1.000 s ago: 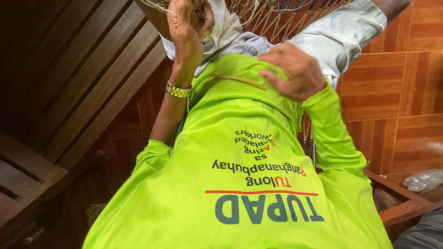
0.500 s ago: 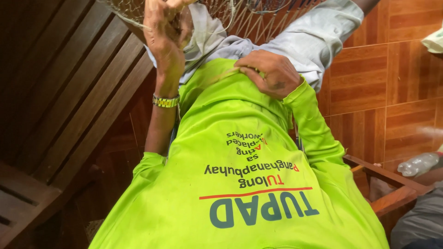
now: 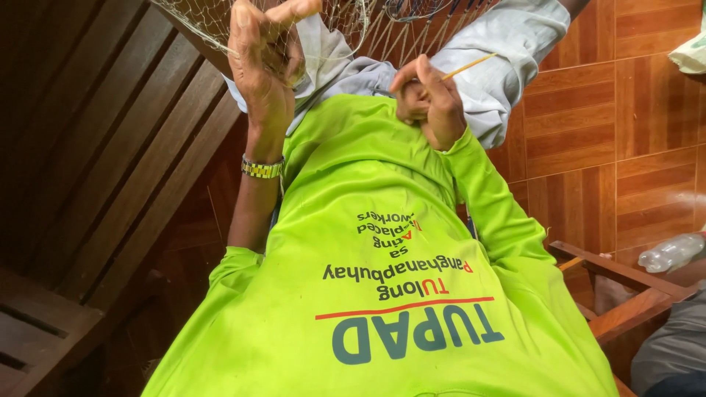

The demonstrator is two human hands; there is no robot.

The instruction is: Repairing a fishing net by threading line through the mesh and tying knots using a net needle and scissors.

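Observation:
My left hand [image 3: 261,62], with a metal band at the wrist, is raised and has its fingers closed in a fine pale net [image 3: 346,18] that hangs across the top of the view. My right hand [image 3: 430,103] sits just right of it, above the chest of my lime-green printed shirt [image 3: 390,242]. It pinches a thin yellow stick [image 3: 471,66] that points up and right towards the net. A light grey cloth [image 3: 507,44] lies under the net, behind both hands.
A dark slatted wooden bench [image 3: 95,169] fills the left side. Reddish wood-pattern floor tiles [image 3: 632,110] lie to the right. A clear plastic bottle [image 3: 669,254] rests near a wooden frame rail [image 3: 618,276]. A pale bag [image 3: 691,51] shows at the top right edge.
My right hand has lifted off the shirt, curled shut and now shows the yellow stick in its fingers. My left hand has stayed up in the net.

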